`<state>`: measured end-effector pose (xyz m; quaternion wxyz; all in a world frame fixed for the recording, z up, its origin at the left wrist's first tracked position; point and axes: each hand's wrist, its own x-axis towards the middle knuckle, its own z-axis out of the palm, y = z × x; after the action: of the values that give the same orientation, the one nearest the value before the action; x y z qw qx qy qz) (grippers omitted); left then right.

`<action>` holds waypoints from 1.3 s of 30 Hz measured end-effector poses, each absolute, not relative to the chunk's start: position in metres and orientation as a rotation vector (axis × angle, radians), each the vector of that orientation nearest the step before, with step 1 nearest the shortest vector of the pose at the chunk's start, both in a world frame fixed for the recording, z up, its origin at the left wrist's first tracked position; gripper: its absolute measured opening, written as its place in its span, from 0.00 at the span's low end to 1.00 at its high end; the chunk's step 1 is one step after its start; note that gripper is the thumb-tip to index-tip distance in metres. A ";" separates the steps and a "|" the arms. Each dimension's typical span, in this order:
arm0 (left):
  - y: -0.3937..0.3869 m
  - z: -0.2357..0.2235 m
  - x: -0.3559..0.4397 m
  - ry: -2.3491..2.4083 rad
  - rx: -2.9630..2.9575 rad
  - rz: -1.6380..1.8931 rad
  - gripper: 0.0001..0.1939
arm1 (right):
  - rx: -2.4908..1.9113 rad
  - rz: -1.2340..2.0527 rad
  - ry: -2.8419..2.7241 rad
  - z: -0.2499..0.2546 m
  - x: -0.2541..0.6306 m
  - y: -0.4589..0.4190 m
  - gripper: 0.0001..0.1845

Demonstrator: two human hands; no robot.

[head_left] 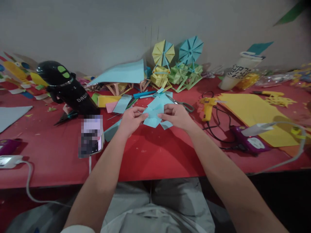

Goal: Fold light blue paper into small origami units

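Between my two hands is a piece of folded light-blue paper, held up over the red table. My left hand pinches its left side, thumb on the front. On the right side, my right hand grips it in the same way, with the thumb near the middle. Fingers behind the paper are partly hidden. Scissors lie just beyond my right hand. Cut paper pieces in blue, yellow and pink lie beyond my left hand.
A phone and a black bottle stand at left. Paper models line the wall. To the right are a yellow glue gun, yellow sheets, a purple power strip with cables, and a paper cup.
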<state>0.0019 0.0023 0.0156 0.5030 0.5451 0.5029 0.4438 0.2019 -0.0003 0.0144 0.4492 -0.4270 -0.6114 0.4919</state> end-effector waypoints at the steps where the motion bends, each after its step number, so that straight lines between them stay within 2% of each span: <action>1: 0.002 0.016 0.001 1.209 1.307 1.061 0.14 | -1.056 1.216 -1.510 0.015 0.203 0.000 0.24; 9: 0.002 0.013 0.001 1.107 1.348 1.019 0.13 | -1.065 1.253 -1.504 0.014 0.207 0.001 0.24; 17: 0.004 0.010 0.002 1.110 1.478 1.105 0.20 | -1.061 1.192 -1.534 0.009 0.206 0.003 0.22; 39: 0.006 0.007 0.002 1.101 1.470 1.230 0.19 | -1.149 1.191 -1.552 0.011 0.198 0.000 0.24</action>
<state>0.0020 0.0062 0.0068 0.4491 0.5942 0.4451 0.4971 0.1983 0.0001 0.0113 0.4228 -0.4592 -0.6198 0.4756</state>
